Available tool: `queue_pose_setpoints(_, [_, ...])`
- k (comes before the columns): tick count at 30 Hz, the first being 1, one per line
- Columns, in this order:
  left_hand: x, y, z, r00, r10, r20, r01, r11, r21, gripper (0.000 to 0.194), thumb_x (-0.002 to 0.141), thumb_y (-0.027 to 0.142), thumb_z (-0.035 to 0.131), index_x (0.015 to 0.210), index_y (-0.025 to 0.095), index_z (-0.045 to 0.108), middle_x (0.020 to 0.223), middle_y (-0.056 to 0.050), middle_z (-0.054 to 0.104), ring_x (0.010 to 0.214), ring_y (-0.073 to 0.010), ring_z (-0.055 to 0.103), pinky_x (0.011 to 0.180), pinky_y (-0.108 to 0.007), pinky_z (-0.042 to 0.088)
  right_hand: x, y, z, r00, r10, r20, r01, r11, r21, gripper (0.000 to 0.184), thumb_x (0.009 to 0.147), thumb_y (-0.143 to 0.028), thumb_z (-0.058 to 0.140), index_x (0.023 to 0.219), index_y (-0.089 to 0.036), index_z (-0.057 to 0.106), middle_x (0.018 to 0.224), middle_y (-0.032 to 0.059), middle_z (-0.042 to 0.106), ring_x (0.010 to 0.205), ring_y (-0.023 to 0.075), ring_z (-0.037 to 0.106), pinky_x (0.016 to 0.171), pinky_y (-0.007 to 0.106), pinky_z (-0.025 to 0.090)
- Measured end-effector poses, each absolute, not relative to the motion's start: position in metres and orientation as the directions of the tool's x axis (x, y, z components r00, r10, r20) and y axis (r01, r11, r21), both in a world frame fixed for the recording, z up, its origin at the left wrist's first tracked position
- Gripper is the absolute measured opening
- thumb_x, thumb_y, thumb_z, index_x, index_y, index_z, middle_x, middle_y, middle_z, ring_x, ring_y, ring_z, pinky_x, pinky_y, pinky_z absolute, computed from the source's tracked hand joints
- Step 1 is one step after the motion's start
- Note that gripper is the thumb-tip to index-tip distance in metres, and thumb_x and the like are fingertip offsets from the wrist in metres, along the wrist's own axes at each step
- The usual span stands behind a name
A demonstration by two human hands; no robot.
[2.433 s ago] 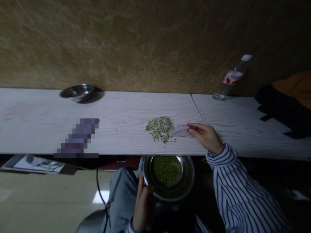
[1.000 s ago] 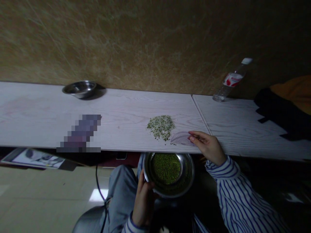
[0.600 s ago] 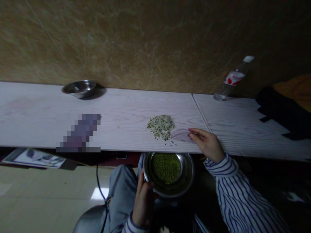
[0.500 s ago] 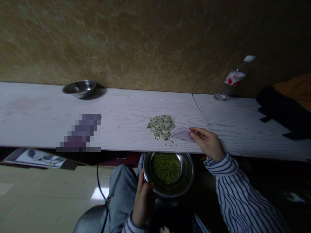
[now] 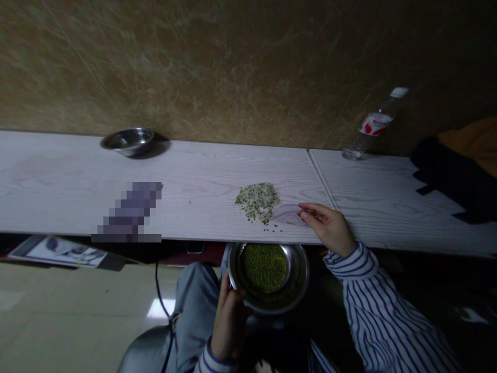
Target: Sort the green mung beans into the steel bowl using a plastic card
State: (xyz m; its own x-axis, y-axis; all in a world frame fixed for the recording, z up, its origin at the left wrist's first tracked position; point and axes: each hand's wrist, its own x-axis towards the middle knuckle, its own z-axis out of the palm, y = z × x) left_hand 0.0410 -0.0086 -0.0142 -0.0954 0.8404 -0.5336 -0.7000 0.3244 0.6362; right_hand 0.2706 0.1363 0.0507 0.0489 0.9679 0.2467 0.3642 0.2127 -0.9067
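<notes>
My left hand [image 5: 230, 316] grips the left rim of a steel bowl [image 5: 298, 280], held just below the table's front edge. Green mung beans [image 5: 266, 267] cover its bottom. On the table, my right hand [image 5: 326, 224] pinches a clear protractor [image 5: 289, 214] by its right end. The protractor lies low over the tabletop, its left end at the edge of a pile of white rice grains mixed with green beans [image 5: 257, 201]. A few loose beans [image 5: 274, 228] are scattered in front of the pile.
A second steel bowl [image 5: 128, 142] stands at the back left of the white table [image 5: 202, 207]. A pixelated object [image 5: 132, 210] lies in front of it. A plastic bottle [image 5: 373, 127] stands near the wall, with dark cloth [image 5: 450, 181] on the right. A black cable [image 5: 159, 290] hangs below.
My right hand has moved slightly left with the protractor, bringing it nearer the pile. My left hand and the bowl have hardly moved.
</notes>
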Motion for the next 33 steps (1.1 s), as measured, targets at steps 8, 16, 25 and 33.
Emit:
queue_pose_setpoints(8, [0.0406, -0.0088, -0.0165, -0.089, 0.846, -0.525, -0.713, 0.313, 0.627, 0.066, 0.074, 0.026, 0.068, 0.139, 0.030, 0.054, 0.131, -0.010, 0.065, 0.107, -0.0318, 0.064, 0.084, -0.042, 0.055, 0.2661, 0.1419, 0.0514, 0.026, 0.972, 0.233, 0.358, 0.208, -0.910, 0.031, 0.075, -0.042, 0.076, 0.097, -0.020, 0.078, 0.087, 0.0079, 0.078, 0.081, 0.0224, 0.073, 0.078, 0.038, 0.061])
queue_pose_setpoints(16, [0.0392, -0.0088, -0.0161, -0.097, 0.841, -0.533, -0.711, 0.316, 0.629, 0.062, 0.072, 0.027, 0.070, 0.132, 0.030, 0.058, 0.125, -0.011, 0.068, 0.107, -0.0350, 0.065, 0.083, -0.045, 0.054, 0.2662, 0.1391, 0.0529, 0.005, 0.971, 0.238, 0.366, 0.220, -0.905, 0.030, 0.077, -0.042, 0.075, 0.097, -0.021, 0.078, 0.088, 0.0079, 0.079, 0.082, 0.0229, 0.073, 0.077, 0.037, 0.060])
queue_pose_setpoints(25, [0.0382, -0.0079, -0.0118, -0.091, 0.835, -0.542, -0.701, 0.332, 0.631, 0.064, 0.070, 0.027, 0.071, 0.131, 0.031, 0.056, 0.124, -0.010, 0.067, 0.106, -0.0361, 0.063, 0.080, -0.045, 0.054, 0.2637, 0.1371, 0.0533, -0.014, 0.972, 0.235, 0.362, 0.224, -0.905, 0.027, 0.076, -0.037, 0.073, 0.097, -0.020, 0.078, 0.089, 0.0078, 0.079, 0.083, 0.0229, 0.073, 0.077, 0.037, 0.060])
queue_pose_setpoints(33, [0.0388, -0.0078, -0.0121, -0.098, 0.826, -0.555, -0.700, 0.339, 0.629, 0.066, 0.071, 0.025, 0.067, 0.135, 0.028, 0.054, 0.121, -0.010, 0.067, 0.100, -0.0315, 0.064, 0.079, -0.040, 0.055, 0.2634, 0.1402, 0.0523, -0.009, 0.973, 0.230, 0.372, 0.217, -0.903, 0.028, 0.077, -0.039, 0.073, 0.097, -0.020, 0.078, 0.090, 0.0087, 0.079, 0.085, 0.0239, 0.073, 0.082, 0.040, 0.060])
